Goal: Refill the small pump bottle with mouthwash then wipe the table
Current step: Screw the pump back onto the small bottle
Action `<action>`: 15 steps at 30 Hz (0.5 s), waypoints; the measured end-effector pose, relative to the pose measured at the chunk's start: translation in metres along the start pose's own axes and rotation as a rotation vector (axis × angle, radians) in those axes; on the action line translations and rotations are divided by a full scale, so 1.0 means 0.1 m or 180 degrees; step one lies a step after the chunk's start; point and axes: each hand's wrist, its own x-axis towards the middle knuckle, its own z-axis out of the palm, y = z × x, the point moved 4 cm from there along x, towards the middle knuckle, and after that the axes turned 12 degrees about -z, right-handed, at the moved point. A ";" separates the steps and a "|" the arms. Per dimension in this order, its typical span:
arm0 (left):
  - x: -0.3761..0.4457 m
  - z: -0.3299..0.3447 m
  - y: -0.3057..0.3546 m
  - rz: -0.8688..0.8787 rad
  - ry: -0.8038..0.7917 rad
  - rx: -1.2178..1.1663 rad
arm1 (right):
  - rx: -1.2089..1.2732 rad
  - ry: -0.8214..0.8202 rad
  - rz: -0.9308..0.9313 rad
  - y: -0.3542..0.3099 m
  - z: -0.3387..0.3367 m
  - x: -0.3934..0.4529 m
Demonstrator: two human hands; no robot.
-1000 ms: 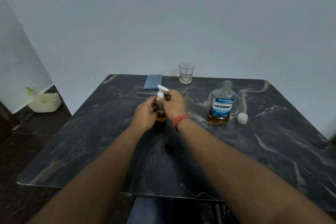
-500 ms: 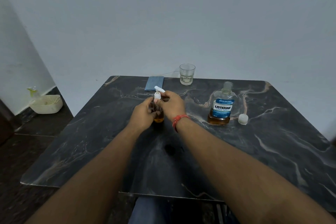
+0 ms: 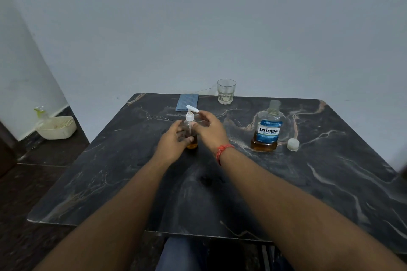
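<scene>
At mid-frame the small pump bottle (image 3: 191,136), amber liquid at its base, is gripped by the left hand (image 3: 174,141); its pump head is lightly touched by the relaxed right hand (image 3: 209,128); refilling seems done; the mouthwash bottle (image 3: 267,130) is uncapped and the blue cloth (image 3: 187,102) untouched, so wiping remains.

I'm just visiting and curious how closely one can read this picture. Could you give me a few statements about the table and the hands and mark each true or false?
1. The left hand holds the small pump bottle. True.
2. The mouthwash bottle has its cap screwed on. False: the cap stands on the table to its right.
3. The glass stands near the table's far edge. True.
4. The folded blue cloth lies under the right hand. False: it lies beyond the hands, untouched.
5. The pump bottle is full to the neck. False: amber liquid shows only near its bottom.
</scene>
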 end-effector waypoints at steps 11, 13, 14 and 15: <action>-0.23 -0.05 -0.16 0.0184 0.0767 0.0862 | -0.0851 0.0165 0.0207 0.16 -0.49 -0.10; -0.32 -0.03 -0.12 0.0312 0.0960 0.1206 | -0.1120 0.0069 0.0212 0.17 -0.52 -0.14; -0.37 -0.01 -0.08 0.0461 0.1059 0.1405 | -0.1242 0.0004 0.0209 0.17 -0.53 -0.17; -0.42 0.02 -0.05 0.0625 0.1114 0.1574 | -0.1352 -0.0067 0.0205 0.18 -0.54 -0.20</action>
